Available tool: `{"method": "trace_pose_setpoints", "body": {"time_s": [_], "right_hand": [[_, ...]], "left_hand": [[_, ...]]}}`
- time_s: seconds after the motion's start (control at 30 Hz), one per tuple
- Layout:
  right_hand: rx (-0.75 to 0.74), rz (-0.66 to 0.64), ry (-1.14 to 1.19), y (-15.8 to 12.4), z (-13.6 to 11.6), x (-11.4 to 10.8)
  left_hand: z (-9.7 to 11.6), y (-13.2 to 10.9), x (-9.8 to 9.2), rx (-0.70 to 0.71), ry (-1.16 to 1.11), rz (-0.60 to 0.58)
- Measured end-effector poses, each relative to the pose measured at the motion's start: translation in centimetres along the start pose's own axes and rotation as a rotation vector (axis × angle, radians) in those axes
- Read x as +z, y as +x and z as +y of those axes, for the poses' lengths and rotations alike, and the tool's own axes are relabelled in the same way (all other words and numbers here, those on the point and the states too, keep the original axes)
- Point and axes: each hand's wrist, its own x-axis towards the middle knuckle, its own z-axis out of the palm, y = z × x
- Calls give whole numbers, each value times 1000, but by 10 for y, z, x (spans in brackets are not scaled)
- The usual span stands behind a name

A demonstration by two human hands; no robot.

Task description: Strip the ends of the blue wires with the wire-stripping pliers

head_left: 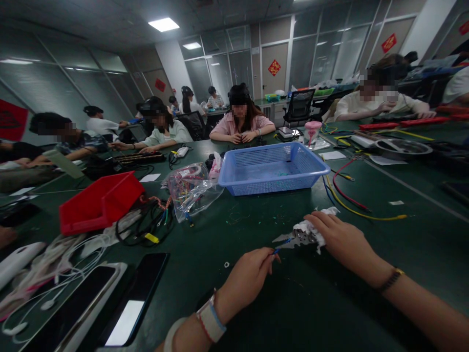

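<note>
My left hand (251,275) pinches a short blue wire (277,251) over the green tabletop. My right hand (339,239) is wrapped round wire strippers (302,235), whose handles are covered in crumpled white tissue (321,240). The metal jaws point left, toward my left hand, and stand a little apart with a blue piece of the wire between them. Whether they bite into it I cannot tell. A small metal ring terminal (226,265) lies just left of my left hand.
Beyond my hands stands a blue basket (271,185). Left are a clear bag of wires (190,190), a red bin (100,205), black cables, a phone (137,293) and white earphones. Loose yellow and red wires (344,195) lie at right. Several people sit around the table.
</note>
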Motion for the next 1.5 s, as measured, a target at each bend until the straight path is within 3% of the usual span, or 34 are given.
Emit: {"method": "trace_pose_setpoints", "body": {"time_s": [0.37,0.53,0.83,1.03,1.27,1.5], "right_hand": [[5,-59,-76,4,0,-14],[7,-12,-68,4,0,-15],[43,52,-96,3,-13,-15],[62,45,-111,4,-16,-20],[37,37,-79,5,-23,-24],[30,15,-23,5,-33,-18]], "left_hand": [[2,0,-1,21,23,0],[4,0,-2,21,-9,-2],[4,2,5,-93,-364,-103],[9,0,2,-81,-409,-104],[9,-1,6,-237,-774,-336],[7,1,11,-280,-809,-231]]}}
